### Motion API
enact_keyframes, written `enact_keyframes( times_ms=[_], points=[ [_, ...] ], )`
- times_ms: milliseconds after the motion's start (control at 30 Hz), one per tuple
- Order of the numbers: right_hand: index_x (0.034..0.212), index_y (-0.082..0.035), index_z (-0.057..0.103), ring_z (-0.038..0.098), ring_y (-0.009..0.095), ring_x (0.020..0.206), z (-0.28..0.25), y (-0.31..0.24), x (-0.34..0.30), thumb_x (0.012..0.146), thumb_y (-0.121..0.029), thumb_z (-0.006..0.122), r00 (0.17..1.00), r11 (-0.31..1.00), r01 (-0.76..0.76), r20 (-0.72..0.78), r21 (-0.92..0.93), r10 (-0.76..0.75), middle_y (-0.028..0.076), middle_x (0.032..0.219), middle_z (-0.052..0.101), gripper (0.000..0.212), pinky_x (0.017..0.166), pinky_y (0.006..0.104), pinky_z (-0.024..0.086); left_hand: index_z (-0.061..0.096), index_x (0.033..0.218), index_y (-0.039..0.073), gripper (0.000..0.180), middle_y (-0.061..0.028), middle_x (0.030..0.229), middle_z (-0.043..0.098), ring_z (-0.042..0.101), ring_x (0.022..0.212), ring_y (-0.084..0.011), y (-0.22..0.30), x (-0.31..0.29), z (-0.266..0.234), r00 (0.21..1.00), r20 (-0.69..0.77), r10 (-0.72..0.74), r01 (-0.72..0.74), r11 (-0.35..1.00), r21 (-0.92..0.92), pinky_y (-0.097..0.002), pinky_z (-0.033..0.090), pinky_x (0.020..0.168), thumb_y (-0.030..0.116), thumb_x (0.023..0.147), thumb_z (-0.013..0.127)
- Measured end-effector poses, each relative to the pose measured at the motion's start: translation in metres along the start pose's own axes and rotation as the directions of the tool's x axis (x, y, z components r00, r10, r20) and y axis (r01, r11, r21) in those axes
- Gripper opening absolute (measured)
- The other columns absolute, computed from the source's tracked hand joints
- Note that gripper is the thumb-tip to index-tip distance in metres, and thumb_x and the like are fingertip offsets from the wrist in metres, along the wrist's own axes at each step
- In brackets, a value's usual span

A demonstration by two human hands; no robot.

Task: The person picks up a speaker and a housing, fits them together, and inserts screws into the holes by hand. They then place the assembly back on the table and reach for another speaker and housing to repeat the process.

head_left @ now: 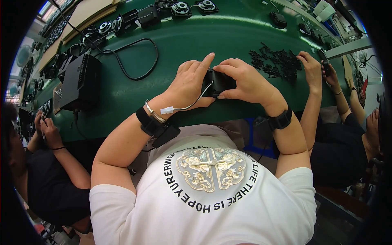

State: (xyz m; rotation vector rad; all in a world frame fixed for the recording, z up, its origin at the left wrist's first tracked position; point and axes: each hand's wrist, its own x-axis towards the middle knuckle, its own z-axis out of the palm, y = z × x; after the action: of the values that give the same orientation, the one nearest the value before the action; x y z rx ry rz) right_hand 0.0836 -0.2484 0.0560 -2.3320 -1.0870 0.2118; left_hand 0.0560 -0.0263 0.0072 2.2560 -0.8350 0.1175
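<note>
A small black plastic housing (222, 81) is between my two hands above the green table, near its front edge. My right hand (249, 81) grips its right side, fingers at the far edge and thumb at the near edge. My left hand (190, 81) closes on its left side, with the index finger raised and the thumb below. From the housing a thin white cable (199, 100) runs left across my left hand. It ends in a white connector plug (167, 110) by my left wrist. The hands hide much of the housing's edges.
On the green table (179, 41) lie a pile of small black parts (275, 61) at right, a black box (80, 81) with a looped black cable (156, 57) at left, and several speakers (181, 8) at the back. A co-worker's hand (311, 69) reaches beside the pile; another person's hands (49, 130) work at left.
</note>
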Motion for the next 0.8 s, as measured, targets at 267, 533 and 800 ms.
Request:
enact_keyframes(
  times_ms=[267,533,800],
  points=[
    [0.119,-0.001,0.061,0.058,0.033,0.1,0.013,-0.002,-0.007,0.064,-0.025,0.085,0.99,0.998,-0.029,-0.141,-0.063,0.02,0.015,0.11,0.059,0.064,0.088,0.0382,0.05,0.048,0.137,0.005,0.082,-0.0164,0.118,0.056,0.05,0.117,-0.0368,0.001,-0.01,-0.007,0.994,-0.01,-0.112,0.112,0.994,-0.017,-0.0452,0.038,0.103,0.02,0.065,0.085],
    [0.124,0.002,0.052,0.06,0.036,0.089,0.047,-0.048,0.0,0.065,-0.038,0.084,0.909,0.895,-0.394,-0.233,-0.209,0.346,0.019,0.105,0.058,0.078,0.083,0.0404,0.05,0.068,0.117,0.016,0.04,-0.0148,0.122,0.059,0.052,0.115,-0.0363,0.027,-0.031,0.004,0.97,-0.136,-0.2,0.152,0.943,-0.295,-0.0438,0.039,0.1,0.026,0.078,0.077],
    [0.139,0.002,0.041,0.061,0.037,0.103,0.031,-0.015,-0.032,0.073,-0.041,0.081,0.949,0.985,-0.123,-0.274,0.123,0.153,0.024,0.123,0.055,0.089,0.089,0.0403,0.05,0.069,0.118,0.018,0.05,-0.0192,0.122,0.059,0.053,0.115,-0.0374,0.044,-0.034,-0.007,0.994,-0.104,0.026,-0.002,0.972,0.233,-0.0489,0.037,0.101,0.031,0.071,0.079]
  ],
)
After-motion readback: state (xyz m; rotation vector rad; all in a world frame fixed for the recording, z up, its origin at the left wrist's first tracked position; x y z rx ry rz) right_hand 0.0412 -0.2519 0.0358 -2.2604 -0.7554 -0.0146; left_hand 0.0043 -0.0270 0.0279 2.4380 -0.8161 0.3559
